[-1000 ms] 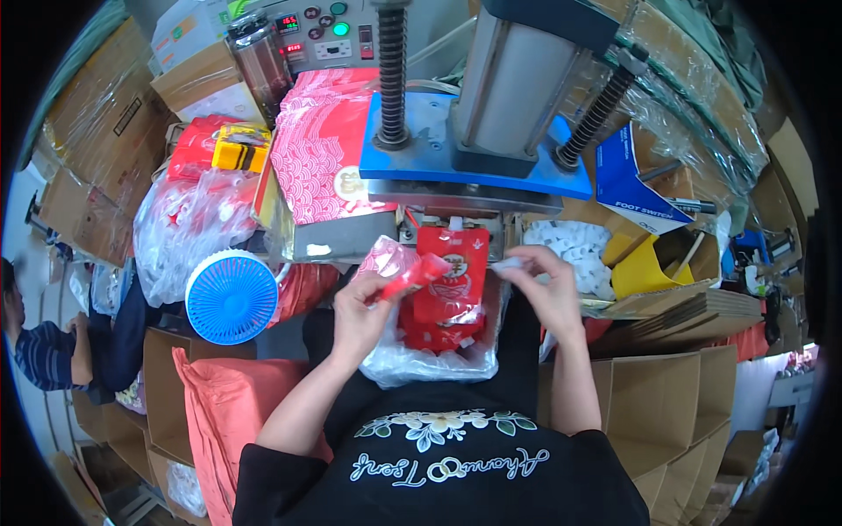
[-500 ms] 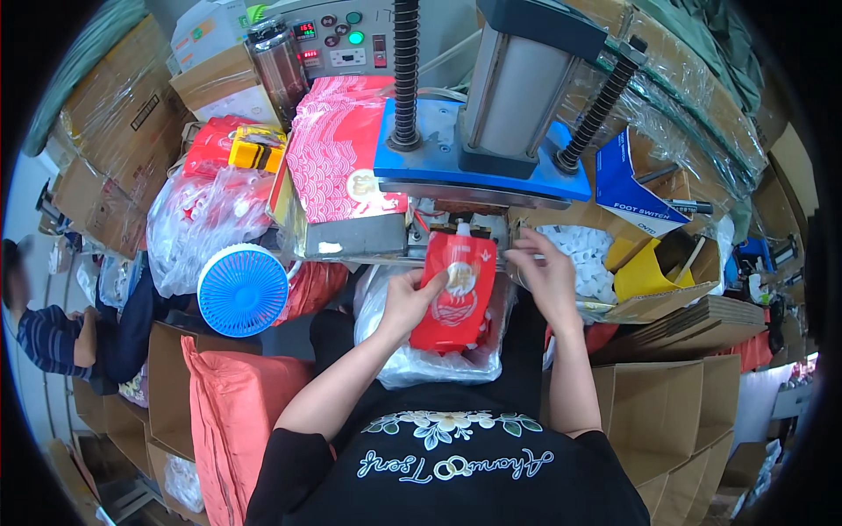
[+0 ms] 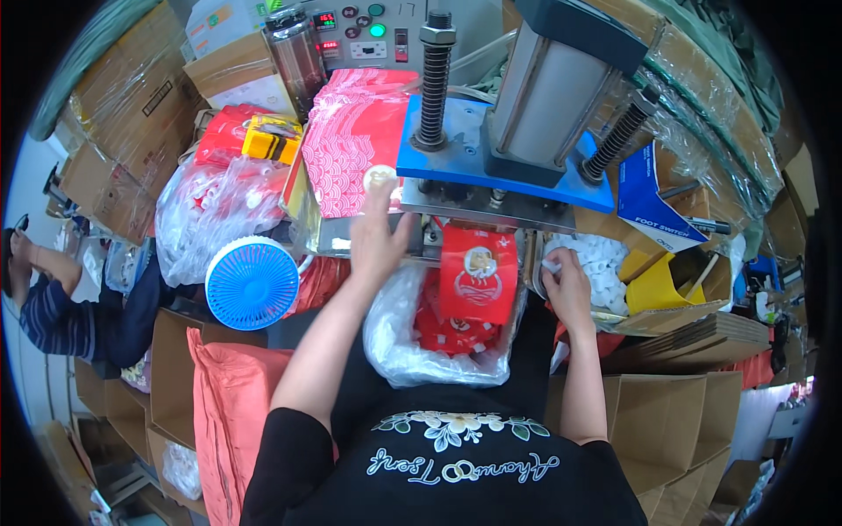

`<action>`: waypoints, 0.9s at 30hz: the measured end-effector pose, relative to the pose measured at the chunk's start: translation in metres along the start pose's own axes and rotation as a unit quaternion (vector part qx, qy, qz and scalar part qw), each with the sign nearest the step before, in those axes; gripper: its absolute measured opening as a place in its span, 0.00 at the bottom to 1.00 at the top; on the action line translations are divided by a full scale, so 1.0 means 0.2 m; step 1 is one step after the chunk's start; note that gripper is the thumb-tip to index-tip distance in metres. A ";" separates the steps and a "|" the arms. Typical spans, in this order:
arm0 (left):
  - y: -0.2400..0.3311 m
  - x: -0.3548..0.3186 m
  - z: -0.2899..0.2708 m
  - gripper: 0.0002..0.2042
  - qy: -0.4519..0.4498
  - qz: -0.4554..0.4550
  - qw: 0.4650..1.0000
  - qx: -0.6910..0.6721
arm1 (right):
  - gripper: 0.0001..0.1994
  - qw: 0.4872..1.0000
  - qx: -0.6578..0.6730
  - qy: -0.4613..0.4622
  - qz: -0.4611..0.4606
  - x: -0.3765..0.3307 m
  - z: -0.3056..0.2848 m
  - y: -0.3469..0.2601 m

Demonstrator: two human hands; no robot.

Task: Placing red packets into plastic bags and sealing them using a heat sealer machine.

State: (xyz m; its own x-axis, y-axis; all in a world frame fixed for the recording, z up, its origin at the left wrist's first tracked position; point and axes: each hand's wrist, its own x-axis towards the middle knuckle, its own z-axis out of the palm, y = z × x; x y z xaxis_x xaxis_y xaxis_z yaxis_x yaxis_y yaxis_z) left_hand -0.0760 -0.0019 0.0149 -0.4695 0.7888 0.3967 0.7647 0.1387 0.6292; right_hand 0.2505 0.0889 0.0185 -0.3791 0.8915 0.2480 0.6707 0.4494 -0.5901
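A red spouted pouch [image 3: 478, 282] with a gold and white print hangs at the front of the press, its top edge hidden under the metal press plate [image 3: 491, 209]. Neither hand touches it. My left hand [image 3: 377, 241] reaches up to a stack of flat red patterned pouches [image 3: 351, 140], fingers stretched out over the top one and thumb apart. At the near edge of a heap of white plastic spouts [image 3: 596, 267], my right hand [image 3: 570, 294] pinches a small white spout [image 3: 550, 265]. More red pouches [image 3: 443, 329] lie in a plastic-lined bin [image 3: 395, 351] below the press.
A blue fan [image 3: 253, 282] stands left of the bin, near a clear bag of red items [image 3: 219, 219]. Spring posts [image 3: 431, 88] rise from the blue press top. Cardboard boxes [image 3: 658, 412] stand at the right. Another person [image 3: 61, 307] sits at the far left.
My left hand has let go of the pouch and moved up to the stack. The pouch now sits with its top under the press plate. My right hand has moved to the spouts.
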 end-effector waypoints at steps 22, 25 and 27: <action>0.16 -0.59 -0.08 0.08 -0.198 -0.102 0.920 -0.323 | 0.12 0.931 0.307 -0.199 0.018 -0.09 -0.04 -0.53; 0.17 -0.57 -0.05 0.12 -0.214 -0.133 0.912 -0.324 | 0.17 0.914 0.356 -0.186 0.051 -0.07 0.01 -0.48; 0.21 -0.51 0.00 0.13 -0.210 -0.174 0.901 -0.336 | 0.20 0.931 0.345 -0.116 0.034 -0.05 0.01 -0.42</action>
State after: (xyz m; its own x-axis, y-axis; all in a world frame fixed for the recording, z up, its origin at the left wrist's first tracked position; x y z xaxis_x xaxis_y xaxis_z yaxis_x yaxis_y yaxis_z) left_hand 0.0038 -0.0761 0.0004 -0.3125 0.9443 -0.1032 0.0958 0.1394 0.9856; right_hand 0.1965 0.0429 0.0645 -0.5324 0.8438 0.0672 0.1597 0.1781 -0.9710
